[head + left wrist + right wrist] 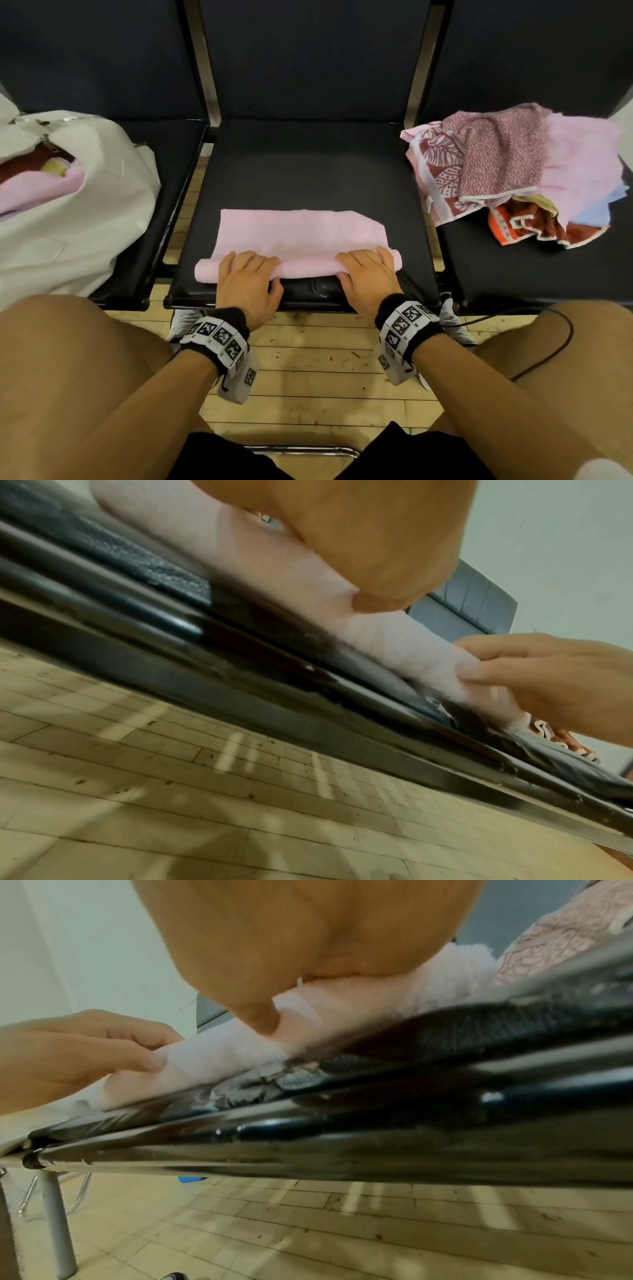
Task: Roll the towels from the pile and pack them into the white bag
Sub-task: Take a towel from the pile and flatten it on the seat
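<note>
Pink towel (301,236) flat on middle bench seat (308,164), long axis L–R; rolled edge nearest body, unrolled part beyond. Left hand (248,277) and right hand (368,274) on roll, fingers curled over it, thumbs tucked behind. Roll direction: away from body. White bag (85,219) at left, pile (507,171) at right. Fingertips partly hidden by roll; roll tightness unclear.

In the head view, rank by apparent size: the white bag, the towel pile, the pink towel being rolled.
1. white bag, largest, though cut off at the left edge.
2. towel pile and pink towel: too similar to rank.
</note>
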Demonstrator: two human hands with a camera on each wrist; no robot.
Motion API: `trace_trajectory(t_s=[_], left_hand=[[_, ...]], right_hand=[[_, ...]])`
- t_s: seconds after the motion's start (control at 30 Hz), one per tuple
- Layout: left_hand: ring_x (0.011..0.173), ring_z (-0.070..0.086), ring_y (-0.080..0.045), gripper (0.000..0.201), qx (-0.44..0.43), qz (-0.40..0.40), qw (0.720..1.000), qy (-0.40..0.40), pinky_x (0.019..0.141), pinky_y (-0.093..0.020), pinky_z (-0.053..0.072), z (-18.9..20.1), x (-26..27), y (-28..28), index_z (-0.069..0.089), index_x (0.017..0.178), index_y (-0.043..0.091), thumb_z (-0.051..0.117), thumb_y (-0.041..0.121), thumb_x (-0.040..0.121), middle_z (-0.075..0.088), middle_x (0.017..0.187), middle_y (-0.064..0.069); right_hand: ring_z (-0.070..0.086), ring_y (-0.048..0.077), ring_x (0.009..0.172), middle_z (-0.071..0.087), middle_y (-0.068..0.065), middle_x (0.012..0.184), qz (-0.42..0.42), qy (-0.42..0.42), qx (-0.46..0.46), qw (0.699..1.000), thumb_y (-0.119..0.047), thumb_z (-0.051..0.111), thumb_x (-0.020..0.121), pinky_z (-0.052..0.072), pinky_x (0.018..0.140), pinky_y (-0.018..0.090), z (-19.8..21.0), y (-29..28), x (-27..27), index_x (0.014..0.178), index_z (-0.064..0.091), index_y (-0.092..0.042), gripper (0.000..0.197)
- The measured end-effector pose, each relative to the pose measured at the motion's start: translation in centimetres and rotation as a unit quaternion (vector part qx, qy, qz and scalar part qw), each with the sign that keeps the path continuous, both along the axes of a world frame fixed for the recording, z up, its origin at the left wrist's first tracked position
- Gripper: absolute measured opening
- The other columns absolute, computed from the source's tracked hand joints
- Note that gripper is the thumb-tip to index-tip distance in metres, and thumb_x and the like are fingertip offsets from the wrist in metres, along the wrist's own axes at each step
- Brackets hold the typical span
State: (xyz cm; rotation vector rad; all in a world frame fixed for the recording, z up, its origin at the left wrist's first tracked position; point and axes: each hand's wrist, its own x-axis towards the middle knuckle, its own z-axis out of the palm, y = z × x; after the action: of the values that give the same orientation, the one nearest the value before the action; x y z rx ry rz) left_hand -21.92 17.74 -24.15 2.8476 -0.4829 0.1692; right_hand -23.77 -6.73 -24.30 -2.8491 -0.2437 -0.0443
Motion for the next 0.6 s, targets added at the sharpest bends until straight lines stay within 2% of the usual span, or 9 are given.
trace_trajectory(t_s=[0.07,0.17,0.23,0.3,0.37,0.47,0.53,0.6], left_hand=[[0.094,0.056,-0.024,0.037,0.014,0.0,1.0,0.015,0.099,-0.047,0.037,0.5,0.2,-0.2,0.065,0.11,0.021,0.042,0.037,0.086,0.069,0.093,0.003],[0.08,0.06,-0.024,0.049,0.023,-0.006,0.998,0.054,0.086,-0.041,0.039,1.0,0.2,-0.4,0.062,0.114,0.019,0.028,0.041,0.086,0.07,0.089,0.001],[0.078,0.062,-0.025,0.05,0.013,-0.001,0.998,0.067,0.082,-0.039,0.042,1.1,0.3,-0.4,0.062,0.118,0.017,0.029,0.04,0.087,0.069,0.096,-0.001],[0.086,0.061,-0.025,0.04,0.013,0.011,0.998,0.055,0.086,-0.041,0.043,1.1,0.5,-0.4,0.062,0.118,0.018,0.041,0.039,0.091,0.066,0.105,-0.001],[0.096,0.057,-0.023,0.024,0.017,0.018,1.0,0.016,0.092,-0.044,0.041,0.8,0.6,-0.4,0.064,0.109,0.021,0.056,0.035,0.091,0.062,0.107,0.001],[0.092,0.053,-0.023,0.01,0.021,0.012,0.999,-0.028,0.089,-0.042,0.038,0.5,0.5,-0.6,0.064,0.094,0.022,0.058,0.029,0.093,0.062,0.098,0.002],[0.088,0.053,-0.023,0.017,0.027,0.004,0.999,-0.028,0.087,-0.041,0.037,0.4,0.5,-0.7,0.065,0.092,0.024,0.051,0.032,0.097,0.064,0.093,0.004],[0.091,0.055,-0.02,0.024,0.028,0.001,0.999,-0.016,0.091,-0.041,0.037,0.4,0.6,-0.7,0.066,0.094,0.026,0.046,0.039,0.098,0.065,0.096,0.007]], right_hand=[[0.055,0.024,0.1,0.065,-0.001,0.105,0.016,0.03,-0.005,0.999,-0.031,0.042,0.098,0.029,0.107,0.039,0.7,-0.2,0.2,0.123,0.058,-0.02,0.031],[0.052,0.021,0.079,0.06,-0.003,0.087,0.02,0.056,-0.019,0.998,-0.032,0.035,0.096,0.044,0.088,0.04,1.9,-0.1,0.0,0.109,0.059,-0.021,0.029],[0.053,0.021,0.076,0.059,-0.003,0.093,0.004,0.059,-0.015,0.998,-0.032,0.037,0.096,0.046,0.077,0.035,2.1,0.0,-0.3,0.111,0.059,-0.02,0.029],[0.058,0.024,0.085,0.06,-0.002,0.11,-0.018,0.039,0.01,0.999,-0.031,0.044,0.095,0.04,0.07,0.031,2.0,0.0,-0.4,0.125,0.056,-0.02,0.034],[0.06,0.025,0.093,0.062,0.0,0.112,-0.012,-0.01,0.037,0.999,-0.021,0.057,0.088,0.043,0.075,0.032,1.7,-0.1,-0.4,0.121,0.06,-0.016,0.034],[0.061,0.028,0.091,0.066,0.003,0.101,0.028,-0.084,0.014,0.996,-0.005,0.071,0.072,0.051,0.084,0.041,0.7,-0.4,-0.5,0.096,0.071,-0.013,0.026],[0.06,0.027,0.089,0.066,0.001,0.098,0.036,-0.085,0.0,0.996,-0.006,0.073,0.07,0.051,0.083,0.041,0.6,-0.2,-0.9,0.092,0.072,-0.014,0.023],[0.059,0.026,0.092,0.066,0.001,0.099,0.035,-0.071,0.015,0.997,-0.015,0.07,0.077,0.05,0.087,0.041,0.7,-0.1,-1.3,0.098,0.07,-0.014,0.021]])
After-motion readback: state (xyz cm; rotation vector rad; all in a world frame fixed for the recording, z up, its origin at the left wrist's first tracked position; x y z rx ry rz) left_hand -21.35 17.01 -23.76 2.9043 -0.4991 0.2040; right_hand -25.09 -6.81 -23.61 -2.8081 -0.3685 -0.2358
